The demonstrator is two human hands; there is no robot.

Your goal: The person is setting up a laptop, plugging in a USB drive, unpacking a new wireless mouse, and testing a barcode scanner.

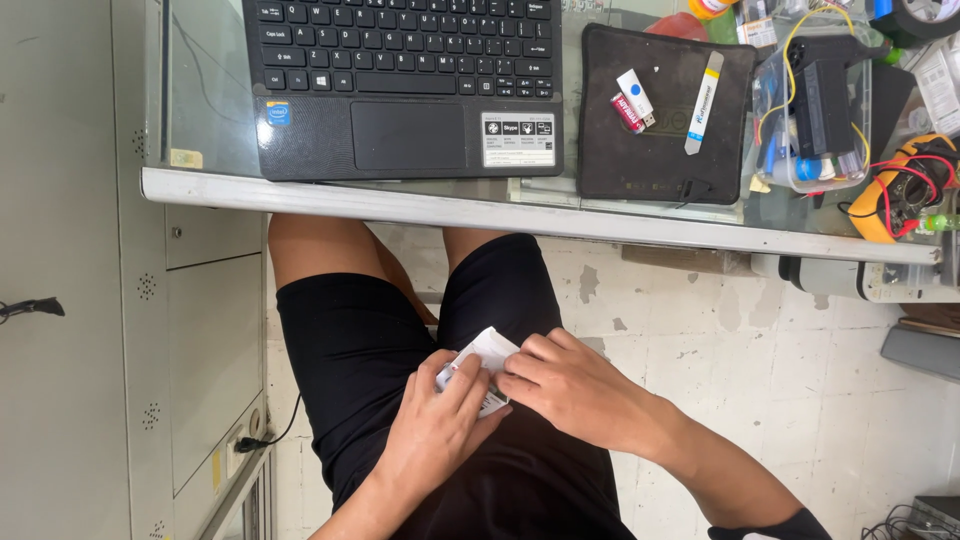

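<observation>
While both hands meet over the lap, the items in view are as follows:

- Left hand (pixel 435 420): bare, fingers curled shut around the lower end of a small white packet (pixel 487 352); thumb and knuckles cover much of it.
- Right hand (pixel 565 385): bare, fingertips pinched closed on the packet's upper right edge, touching the left hand.
- Small white packet: thin, flat, papery or plastic-looking, with crumpled corners and a printed strip at its lower edge; held between both hands just above the black shorts (pixel 360 340), below the desk edge.
- Black shorts: soft matte cloth, worn by the seated person.
- Desk (pixel 420 200): glass top with a pale, rounded front edge.
- Laptop (pixel 400 90): black, matte plastic, rectangular; keyboard and trackpad showing, stickers on the palm rest.
- Mouse pad (pixel 610 150): dark, rectangular, fabric-like, right of the laptop.
- White USB stick (pixel 634 92): smooth, oblong, lying on the mouse pad, touching a red USB stick (pixel 626 114) of similar shape.
- White flat tool (pixel 703 103): narrow strip with blue print, lying on the pad's right side.
- Clear plastic box (pixel 810 110): rigid, transparent, holding a black device and yellow wire.
- Yellow multimeter (pixel 895 190): rounded casing, red and black leads, at the desk's right end.
- Floor (pixel 760 350): pale tiles, stained and patchy.
- Grey cabinet (pixel 70 270): flat metal panels, left of the desk.
</observation>
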